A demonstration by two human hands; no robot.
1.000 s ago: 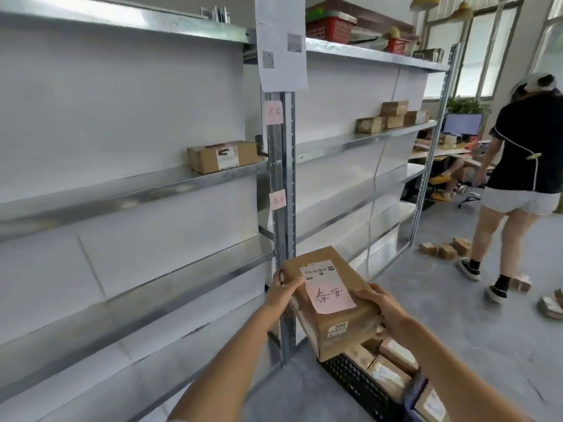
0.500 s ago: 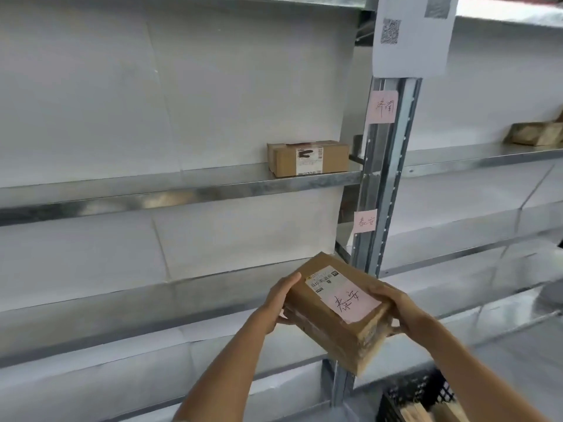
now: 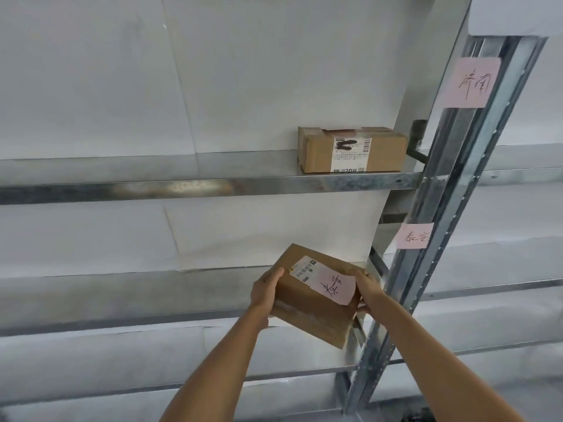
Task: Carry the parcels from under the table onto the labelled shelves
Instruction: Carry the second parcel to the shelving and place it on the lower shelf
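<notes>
I hold a brown cardboard parcel point(image 3: 307, 303) with a white barcode label and a pink handwritten note on top. My left hand point(image 3: 264, 295) grips its left side and my right hand point(image 3: 367, 289) grips its right side. The parcel is tilted, its far end over the front of the middle metal shelf point(image 3: 122, 295). A small pink label point(image 3: 414, 236) with the same handwriting is stuck on the upright post point(image 3: 438, 214) beside that shelf. Another pink label point(image 3: 470, 82) sits higher on the post. A second taped parcel point(image 3: 353, 149) rests on the upper shelf point(image 3: 152, 185).
White paper backs the shelves. A lower shelf edge point(image 3: 152, 385) runs below my forearms. More shelf levels continue to the right of the post point(image 3: 502, 284). A white sheet point(image 3: 515, 13) hangs at the top right.
I have come closer to the rack and my view has turned left. The parcel has moved forward and up to the middle shelf's edge, still held in both hands.
</notes>
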